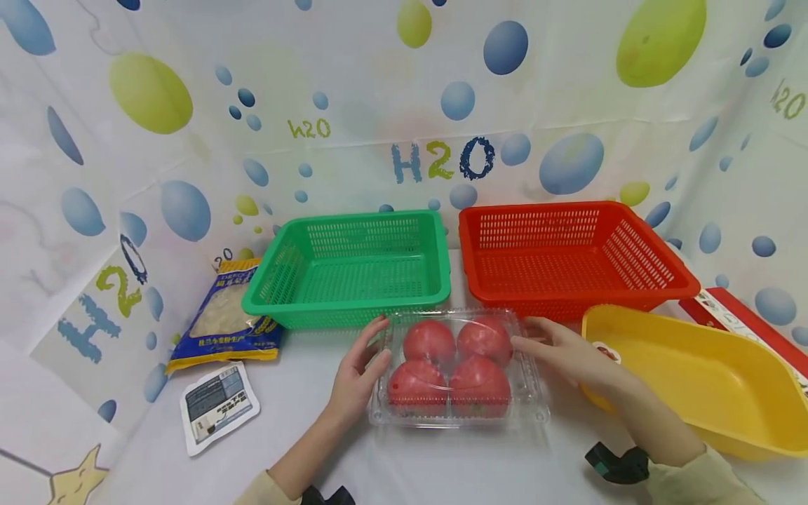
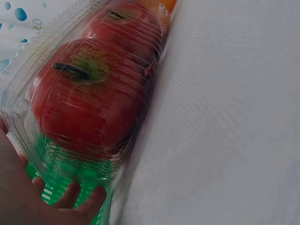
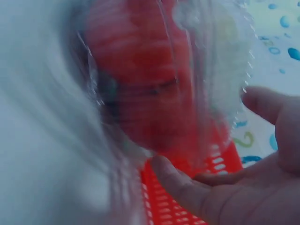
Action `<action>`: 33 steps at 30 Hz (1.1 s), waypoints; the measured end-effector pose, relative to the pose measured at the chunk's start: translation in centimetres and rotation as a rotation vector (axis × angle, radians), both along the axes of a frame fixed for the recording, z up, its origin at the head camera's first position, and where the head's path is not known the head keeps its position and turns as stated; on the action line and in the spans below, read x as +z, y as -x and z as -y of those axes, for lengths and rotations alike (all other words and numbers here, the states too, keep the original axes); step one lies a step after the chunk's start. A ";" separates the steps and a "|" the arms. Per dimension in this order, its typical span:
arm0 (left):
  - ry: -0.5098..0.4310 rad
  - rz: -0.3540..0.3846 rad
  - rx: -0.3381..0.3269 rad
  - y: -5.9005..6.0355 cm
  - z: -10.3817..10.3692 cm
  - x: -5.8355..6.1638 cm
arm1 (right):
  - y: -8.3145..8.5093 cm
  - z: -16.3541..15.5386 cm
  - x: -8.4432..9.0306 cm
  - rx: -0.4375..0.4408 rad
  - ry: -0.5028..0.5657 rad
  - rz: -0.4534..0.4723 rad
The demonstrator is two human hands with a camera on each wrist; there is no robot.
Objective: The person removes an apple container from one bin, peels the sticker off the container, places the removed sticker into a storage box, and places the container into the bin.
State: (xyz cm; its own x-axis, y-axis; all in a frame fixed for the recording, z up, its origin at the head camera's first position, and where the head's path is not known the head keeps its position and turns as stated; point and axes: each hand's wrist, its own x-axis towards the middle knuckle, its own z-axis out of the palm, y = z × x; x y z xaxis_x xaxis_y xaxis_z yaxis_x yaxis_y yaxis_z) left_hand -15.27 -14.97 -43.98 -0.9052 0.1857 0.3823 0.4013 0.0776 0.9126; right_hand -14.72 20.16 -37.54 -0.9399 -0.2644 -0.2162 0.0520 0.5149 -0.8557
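- The clear clamshell box [image 1: 457,368] holding four red tomatoes [image 1: 480,382] is sitting on the white tablecloth [image 1: 404,463], right at the middle of the scene, and it's lying flat with its long axis running left to right.
- The left hand [image 1: 360,375] is cupping the box's left edge, fingers lightly curved against the plastic; in the left wrist view the fingertips [image 2: 75,199] are showing just under the box's near corner.
- The right hand [image 1: 562,351] is mirroring it on the box's right edge, fingers extended and touching the lid side; the right wrist view is too blurred to tell how firmly it's pressing.
- So the box is lying squarely between the two hands, both equally close, neither one leading.
- Just behind the box, the green basket [image 1: 303,298] is standing to the back-left and the red basket [image 1: 656,284] to the back-right.
- Right of the box, the yellow tub [image 1: 757,428] is resting near the right forearm.
- Well left of the box, a blue-and-yellow food bag [image 1: 224,322] and a small sachet [image 1: 217,407] are lying flat.
- A bubble-patterned backdrop [image 1: 442,105] is wrapping round it all.
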 end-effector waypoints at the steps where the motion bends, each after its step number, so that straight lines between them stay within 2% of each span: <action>1: -0.001 0.007 0.002 0.0 0.0 -0.1 | 0.0 0.2 -0.1 -0.005 0.011 0.014; 10: 0.005 0.054 -0.019 -0.2 0.1 -0.2 | -0.1 0.7 -1.2 -0.016 0.069 0.104; 14: -0.039 0.104 -0.048 -0.3 0.4 -0.2 | -0.1 0.7 -1.2 -0.001 0.071 0.118; 18: -0.122 0.157 -0.129 -0.2 0.7 -0.3 | -0.2 0.7 -1.0 0.011 0.103 0.178; 23: -0.220 0.214 -0.303 0.2 1.0 -0.6 | -0.3 0.6 -0.9 0.008 0.219 0.242; 25: -0.237 0.215 -0.353 0.3 1.2 -0.6 | -0.4 0.5 -0.9 0.007 0.283 0.265; 29: -0.240 0.190 -0.397 0.2 1.5 -0.6 | -0.7 0.5 -0.5 0.007 0.386 0.309; 33: -0.217 0.152 -0.382 0.0 1.4 -0.6 | -1.0 0.0 0.2 0.031 0.431 0.323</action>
State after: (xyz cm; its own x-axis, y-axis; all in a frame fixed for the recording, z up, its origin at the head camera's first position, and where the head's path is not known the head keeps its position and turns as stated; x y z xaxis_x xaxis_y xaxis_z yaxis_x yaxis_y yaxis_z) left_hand -15.30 -16.38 -44.55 -0.8364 0.4467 0.3177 0.2246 -0.2494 0.9420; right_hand -13.74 20.11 -37.35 -0.8339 -0.4196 -0.3585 0.3378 0.1256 -0.9328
